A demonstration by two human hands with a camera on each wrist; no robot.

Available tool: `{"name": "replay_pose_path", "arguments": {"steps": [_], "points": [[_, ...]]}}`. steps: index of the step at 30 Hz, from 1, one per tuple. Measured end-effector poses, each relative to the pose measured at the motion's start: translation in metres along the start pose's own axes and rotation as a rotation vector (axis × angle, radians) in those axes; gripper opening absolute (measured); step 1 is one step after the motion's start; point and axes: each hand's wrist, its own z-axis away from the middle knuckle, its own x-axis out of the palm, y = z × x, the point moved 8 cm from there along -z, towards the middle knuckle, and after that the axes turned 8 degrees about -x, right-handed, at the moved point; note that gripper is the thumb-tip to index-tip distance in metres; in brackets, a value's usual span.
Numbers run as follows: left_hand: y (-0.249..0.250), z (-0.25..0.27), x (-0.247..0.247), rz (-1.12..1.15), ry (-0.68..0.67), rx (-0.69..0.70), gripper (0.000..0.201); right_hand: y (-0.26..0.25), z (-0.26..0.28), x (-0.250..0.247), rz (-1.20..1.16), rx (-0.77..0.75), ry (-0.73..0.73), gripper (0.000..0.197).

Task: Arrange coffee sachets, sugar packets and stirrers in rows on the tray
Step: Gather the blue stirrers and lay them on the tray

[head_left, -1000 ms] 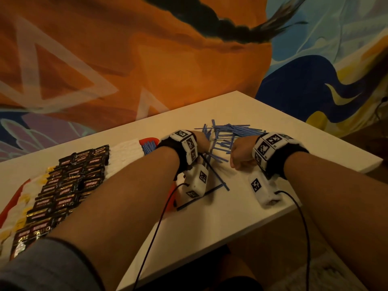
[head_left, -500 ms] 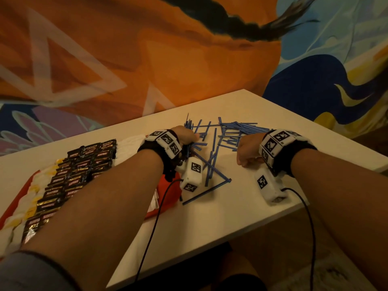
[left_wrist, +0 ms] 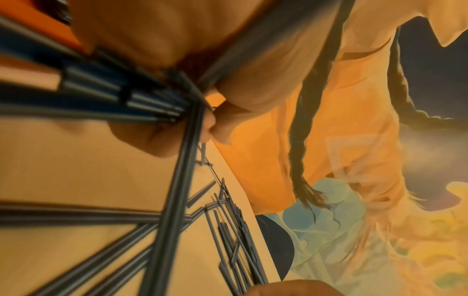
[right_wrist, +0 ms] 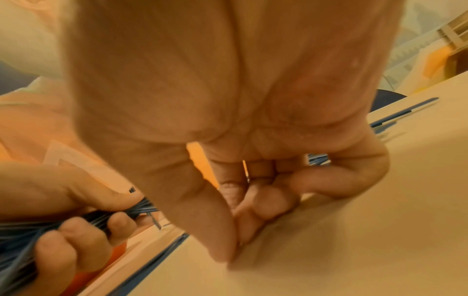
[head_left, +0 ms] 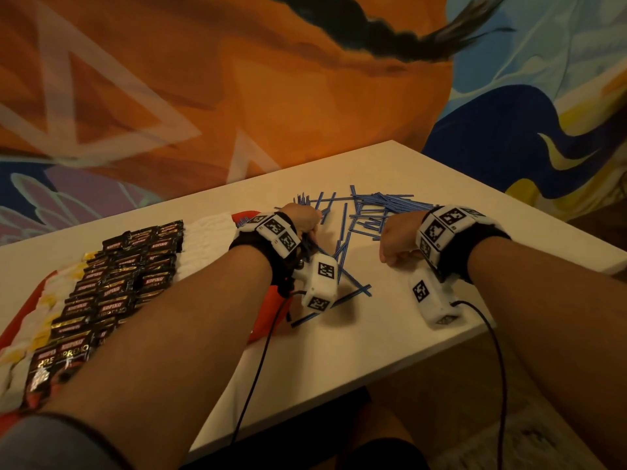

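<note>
**Gathering stirrers, bundle in my left hand**

My left hand (head_left: 303,221) is curled tight around a bundle of blue stirrers (right_wrist: 142,208), held as a sheaf so I can carry many at once to the tray (head_left: 271,320). My right hand (head_left: 395,244) has thumb and fingertips (right_wrist: 243,236) pressed together against the table (head_left: 424,171); whether a stirrer sits in that pinch, I cannot tell. Loose stirrers (head_left: 373,212) lie crisscrossed toward the table's far edge. Coffee sachets (head_left: 129,276) and white sugar packets (head_left: 207,239) already sit in rows on the tray at the table's left end. My guess: stirrers are the last row.
</note>
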Motion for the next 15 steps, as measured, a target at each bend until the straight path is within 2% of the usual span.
{"name": "replay_pose_path", "arguments": {"steps": [5, 10, 15], "points": [[0.001, 0.005, 0.001, 0.149, -0.012, 0.017, 0.034, 0.0, 0.0, 0.0, 0.053, -0.009, -0.002, 0.009], [-0.003, 0.012, 0.01, 0.32, -0.072, -0.053, 0.028, -0.001, 0.0, 0.0, 0.057, -0.01, -0.003, 0.012], [0.003, 0.021, 0.015, 0.407, -0.168, -0.018, 0.031, -0.002, 0.0, 0.001, 0.051, -0.014, -0.012, 0.009]]}}
